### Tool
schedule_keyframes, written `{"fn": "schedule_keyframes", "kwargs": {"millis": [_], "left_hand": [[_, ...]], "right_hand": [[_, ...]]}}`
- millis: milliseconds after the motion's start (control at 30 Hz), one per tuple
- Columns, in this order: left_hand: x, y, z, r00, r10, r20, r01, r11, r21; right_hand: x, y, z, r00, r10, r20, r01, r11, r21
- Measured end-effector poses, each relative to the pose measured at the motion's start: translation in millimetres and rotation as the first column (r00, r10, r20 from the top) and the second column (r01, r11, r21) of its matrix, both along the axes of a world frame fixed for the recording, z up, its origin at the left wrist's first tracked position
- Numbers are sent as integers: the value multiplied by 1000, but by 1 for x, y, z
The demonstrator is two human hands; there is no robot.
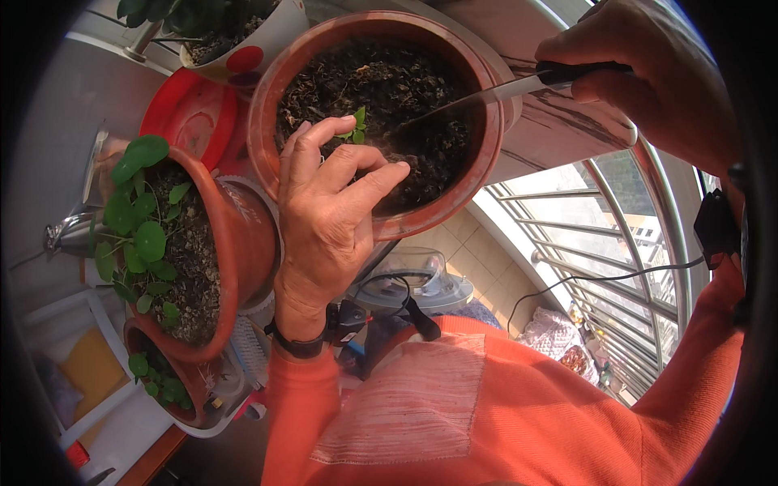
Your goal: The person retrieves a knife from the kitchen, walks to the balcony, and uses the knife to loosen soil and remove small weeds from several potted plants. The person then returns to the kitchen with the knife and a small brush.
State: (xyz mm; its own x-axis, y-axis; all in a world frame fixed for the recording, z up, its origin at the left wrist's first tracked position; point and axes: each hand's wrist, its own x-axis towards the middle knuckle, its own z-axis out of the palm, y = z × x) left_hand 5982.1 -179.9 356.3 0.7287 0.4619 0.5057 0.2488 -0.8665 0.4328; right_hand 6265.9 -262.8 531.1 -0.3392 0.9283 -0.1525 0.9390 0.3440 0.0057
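Observation:
My right hand (650,79), at the upper right, grips the black handle of a knife (516,88). The metal blade slants down to the left over the rim of a round terracotta-coloured pot (499,121), and its tip reaches the dark soil (395,82) near the middle. My left hand (340,188) is over the pot's near left side, fingers bent and spread. Its fingertips are beside a small green seedling (359,126) that stands in the soil; whether a finger touches the seedling or holds anything under the palm, I cannot tell.
Left of the big pot stand a tilted pot (228,273) of round-leaved plants, a smaller planted pot (194,389) and a red dish (188,115). A white planter (285,30) is at the top. Metal window railings (608,243) and a black cable (571,279) lie to the right.

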Motion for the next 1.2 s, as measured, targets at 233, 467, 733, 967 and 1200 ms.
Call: {"fn": "schedule_keyframes", "kwargs": {"millis": [233, 467, 733, 967, 1200], "left_hand": [[0, -2, 4, 1000, 0, -1, 0, 1000, -12], [0, -2, 0, 999, 19, 37, -18, 999, -35], [-5, -3, -2, 988, 96, 120, -95, 995, -16], [1, -14, 3, 950, 249, 188, -254, 967, 3], [-15, -41, 24, 961, 272, 46, -273, 962, 17]], "right_hand": [[-21, 33, 19, 997, -74, 25, 78, 955, -286], [9, 10, 5, 997, -17, -78, 13, 998, -62], [31, -11, 0, 986, -64, -151, 71, 997, 42], [52, -24, 7, 966, -132, -222, 149, 987, 60], [70, -37, 15, 928, -214, -304, 240, 969, 52]]}}
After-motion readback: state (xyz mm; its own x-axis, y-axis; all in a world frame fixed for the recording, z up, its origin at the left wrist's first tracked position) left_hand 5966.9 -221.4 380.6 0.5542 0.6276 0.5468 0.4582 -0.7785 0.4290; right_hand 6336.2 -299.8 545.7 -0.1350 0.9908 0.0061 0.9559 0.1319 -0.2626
